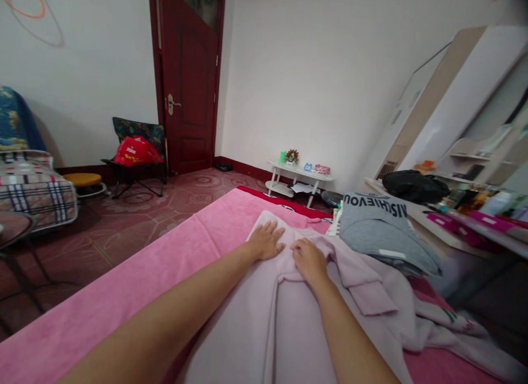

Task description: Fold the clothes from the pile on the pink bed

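A pale pink sweatshirt (305, 323) lies spread over the bed, its body running towards me. My left hand (266, 241) rests flat on its far end, fingers spread. Close beside it, my right hand (309, 260) has its fingers curled in, closed on a fold of the same fabric. One sleeve, ending in a ribbed cuff (375, 299), lies folded to the right of my right wrist. Farther right, another part of the garment with small printed lettering (466, 322) trails across the bed. Beyond the sweatshirt sits a folded grey T-shirt (371, 230) with dark lettering.
A pink blanket (165, 279) with a red far edge covers the bed. Along the right stands a cluttered desk (433, 219) with a black bag (414, 186). A low white table (276, 166), a folding chair with a red bag (136, 151), and a dark red door (192, 87) are farther off.
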Demonstrator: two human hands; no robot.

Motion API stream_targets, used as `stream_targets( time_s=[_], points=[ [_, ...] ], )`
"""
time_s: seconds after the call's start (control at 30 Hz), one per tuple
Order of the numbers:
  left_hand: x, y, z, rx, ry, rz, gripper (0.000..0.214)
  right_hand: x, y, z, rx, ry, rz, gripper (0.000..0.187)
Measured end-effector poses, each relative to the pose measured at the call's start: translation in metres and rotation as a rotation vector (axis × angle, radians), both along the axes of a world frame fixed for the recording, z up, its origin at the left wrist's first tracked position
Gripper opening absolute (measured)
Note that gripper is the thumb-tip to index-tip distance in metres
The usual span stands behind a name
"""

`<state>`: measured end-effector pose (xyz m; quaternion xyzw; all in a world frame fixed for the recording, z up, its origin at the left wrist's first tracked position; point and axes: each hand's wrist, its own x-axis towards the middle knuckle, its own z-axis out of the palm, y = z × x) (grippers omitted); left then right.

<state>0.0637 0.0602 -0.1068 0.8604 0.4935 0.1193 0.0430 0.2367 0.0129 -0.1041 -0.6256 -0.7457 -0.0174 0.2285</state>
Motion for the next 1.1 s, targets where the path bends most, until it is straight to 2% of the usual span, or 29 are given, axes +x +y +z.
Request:
stream_targets(
  time_s=[0.07, 0.17, 0.27, 0.37, 0.43, 0.53, 0.63, 0.7, 0.77, 0.87, 0.93, 1.0, 1.1],
  points=[
    [0.003, 0.013, -0.006, -0.014, -0.002, 0.010, 0.068, 0.001, 0.001, 0.000, 0.013, 0.020, 0.009, 0.020],
    [0.006, 0.021, -0.009, -0.023, 0.002, 0.005, 0.070, 0.005, 0.003, 0.000, 0.084, 0.145, -0.003, 0.022],
    [0.005, 0.015, -0.011, -0.039, 0.011, -0.017, 0.071, 0.015, 0.002, 0.002, 0.335, 0.289, -0.069, 0.028],
    [0.001, 0.000, -0.011, -0.075, 0.025, -0.031, 0.071, 0.027, -0.001, 0.003, 0.541, 0.321, -0.119, 0.031],
    [-0.003, -0.014, -0.011, -0.102, 0.036, -0.038, 0.071, 0.032, -0.004, 0.001, 0.548, 0.314, -0.142, 0.032],
    [-0.011, -0.036, -0.010, -0.133, 0.044, -0.070, 0.074, 0.030, -0.009, -0.003, 0.422, 0.273, -0.101, 0.030],
    [-0.018, -0.054, -0.007, -0.150, 0.039, -0.107, 0.079, 0.017, -0.024, 0.000, 0.320, 0.226, 0.017, 0.031],
    [-0.022, -0.062, -0.005, -0.152, 0.035, -0.115, 0.079, 0.003, -0.045, 0.010, 0.265, 0.226, 0.164, 0.035],
    [-0.024, -0.065, -0.003, -0.150, 0.043, -0.124, 0.077, -0.014, -0.080, 0.026, 0.152, 0.229, 0.397, 0.042],
    [-0.025, -0.067, -0.001, -0.156, 0.031, -0.127, 0.074, -0.040, -0.149, 0.054, -0.107, 0.140, 0.765, 0.052],
    [-0.024, -0.067, -0.001, -0.165, -0.002, -0.116, 0.072, -0.055, -0.195, 0.070, -0.254, 0.033, 0.891, 0.058],
    [-0.024, -0.067, -0.001, -0.168, -0.027, -0.106, 0.072, -0.066, -0.229, 0.078, -0.327, -0.027, 0.994, 0.058],
    [-0.023, -0.068, -0.002, -0.163, -0.038, -0.102, 0.072, -0.073, -0.252, 0.076, -0.329, 0.009, 1.153, 0.037]
  ],
)
